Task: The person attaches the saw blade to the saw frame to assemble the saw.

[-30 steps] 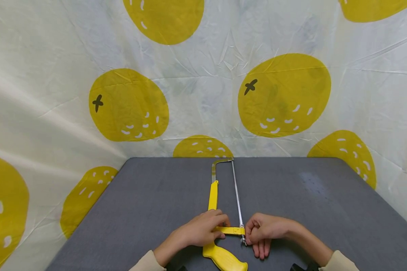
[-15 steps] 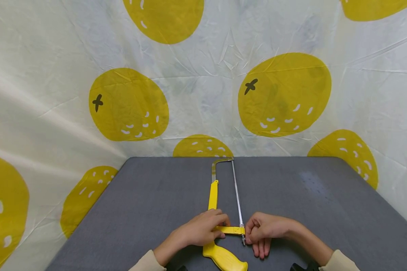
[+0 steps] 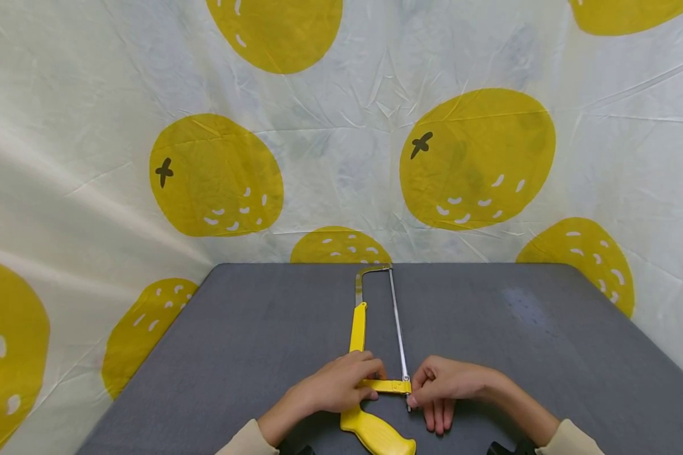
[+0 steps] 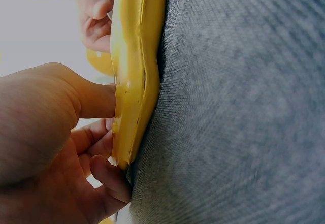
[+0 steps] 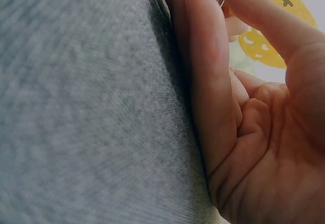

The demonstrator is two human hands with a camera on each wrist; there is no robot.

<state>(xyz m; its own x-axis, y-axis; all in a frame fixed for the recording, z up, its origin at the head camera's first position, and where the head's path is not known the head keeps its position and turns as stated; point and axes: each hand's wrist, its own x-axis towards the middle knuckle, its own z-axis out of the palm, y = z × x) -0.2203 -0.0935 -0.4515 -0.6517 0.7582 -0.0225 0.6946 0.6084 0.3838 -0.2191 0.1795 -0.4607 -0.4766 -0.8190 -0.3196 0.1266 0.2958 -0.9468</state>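
A yellow hacksaw [image 3: 357, 332] lies on the grey table, its handle [image 3: 378, 435] toward me and its thin blade [image 3: 398, 325] along the right side. My left hand [image 3: 341, 382] holds the frame just above the handle, thumb and fingers around the front crosspiece [image 3: 388, 387]. In the left wrist view, the yellow handle [image 4: 138, 41] rises beside that hand's thumb. With thumb and forefinger, my right hand [image 3: 449, 384] pinches the small metal wing nut [image 3: 409, 408] at the blade's near end. The thumb partly hides it. The other right fingers rest along the cloth.
The grey cloth-covered table [image 3: 273, 316] reaches back to a hanging white curtain [image 3: 341, 170] printed with yellow fruit. The saw's far end lies near the table's back edge. A pale smudge [image 3: 523, 306] marks the right side.
My right thumb has moved left over the wing nut, which shows turned and more covered than before. The left hand and the hacksaw have stayed in place.
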